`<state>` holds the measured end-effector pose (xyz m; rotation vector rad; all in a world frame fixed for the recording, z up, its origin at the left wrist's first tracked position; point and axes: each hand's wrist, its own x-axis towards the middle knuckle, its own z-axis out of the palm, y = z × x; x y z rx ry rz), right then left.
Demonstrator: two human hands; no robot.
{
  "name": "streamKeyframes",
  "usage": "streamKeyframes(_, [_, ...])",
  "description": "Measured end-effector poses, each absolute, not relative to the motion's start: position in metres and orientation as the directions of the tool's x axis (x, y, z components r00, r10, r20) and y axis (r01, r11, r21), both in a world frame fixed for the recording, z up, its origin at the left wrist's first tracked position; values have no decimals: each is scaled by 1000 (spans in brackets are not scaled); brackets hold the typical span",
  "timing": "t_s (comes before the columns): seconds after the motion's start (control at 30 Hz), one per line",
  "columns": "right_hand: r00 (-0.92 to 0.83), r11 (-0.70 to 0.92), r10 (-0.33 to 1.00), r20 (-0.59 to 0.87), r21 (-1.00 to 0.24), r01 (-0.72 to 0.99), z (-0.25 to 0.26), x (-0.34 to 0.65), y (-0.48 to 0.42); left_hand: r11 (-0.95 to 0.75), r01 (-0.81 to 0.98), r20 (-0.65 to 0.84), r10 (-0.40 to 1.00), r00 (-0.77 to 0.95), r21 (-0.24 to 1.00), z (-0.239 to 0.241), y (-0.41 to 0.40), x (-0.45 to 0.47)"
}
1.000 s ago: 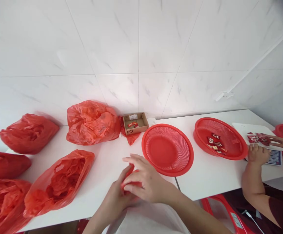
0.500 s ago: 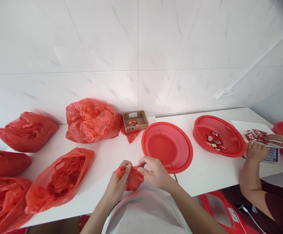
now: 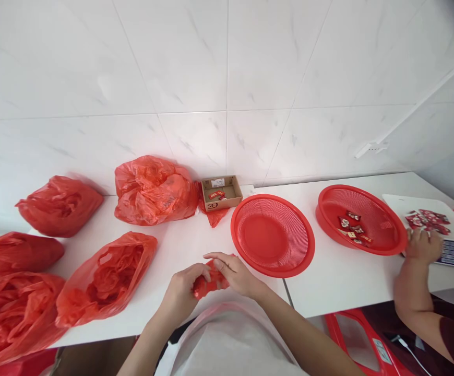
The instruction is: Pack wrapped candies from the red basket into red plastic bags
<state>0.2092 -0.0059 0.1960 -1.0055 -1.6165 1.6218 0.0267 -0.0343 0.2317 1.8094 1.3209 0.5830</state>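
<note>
One crumpled red plastic bundle (image 3: pixel 212 285) is gripped between the left hand (image 3: pixel 183 290) and right hand (image 3: pixel 239 277), apparently to control its loose film. It is held above the table (image 3: pixel 168 261), near the red basket (image 3: pixel 260 237).

Bright, diffuse light; faint shadow behind back-L bag (image 3: pixel 59 206) on wall (image 3: pixel 188 57); wide-angle distort. nr edges, top-R corner dk.

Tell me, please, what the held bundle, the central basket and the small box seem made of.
Held bundle: probably thin, glossy plastic film, given its wrinkles. Central basket: likely moulded plastic, satin, with finely perforated walls. Small box: seemingly matte cardboard, judging by its brown walls.
</note>
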Motion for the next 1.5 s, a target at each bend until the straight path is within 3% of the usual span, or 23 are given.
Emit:
streamKeyframes(0.1, [-580, -159, 807, -108, -987, -38, 191, 206, -9, -235, 575, 97, 961, 260, 784, 224, -34, 25])
streamKeyframes(0.23, [-643, -221, 760, -90, -967, -127, 196, 211, -11, -269, 579, 169, 960, 221, 770, 221, -34, 26])
streamKeyframes(0.5, [-388, -76, 918, -80, -997, 24, 208, 231, 5, -246, 545, 88, 950, 300, 802, 207, -45, 10])
streamKeyframes(0.63, [-240, -183, 957, -161, -980, -73, 190, 238, 23, -234, 549, 115, 963, 244, 803, 202, -57, -3])
streamKeyframes(0.77, [-80, -269, 962, -261, -957, -111, 163, 248, 38, -220, 549, 58, 953, 296, 806, 205, -68, -7])
streamKeyframes(0.93, [-47, -300, 954, -297, -940, -162, 148, 251, 41, -164, 477, 8, 950, 312, 863, 213, -72, -2])
streamKeyframes(1.13, [-23, -300, 952, -304, -922, -245, 151, 251, 45, 15, 363, -117, 958, 261, 932, 223, -74, 2])
streamKeyframes(1.3, [-142, -307, 951, -276, -900, -310, 181, 255, 37, 148, 159, -163, 983, 89, 976, 225, -73, 7])
streamKeyframes(1.4, [-320, -254, 931, -173, -938, -234, 212, 248, 24, 167, -13, -166, 983, 72, 986, 225, -59, 21])
streamKeyframes(1.5, [-475, -170, 874, -100, -979, -107, 240, 238, 15, 220, 20, -221, 967, 128, 975, 228, -42, 36])
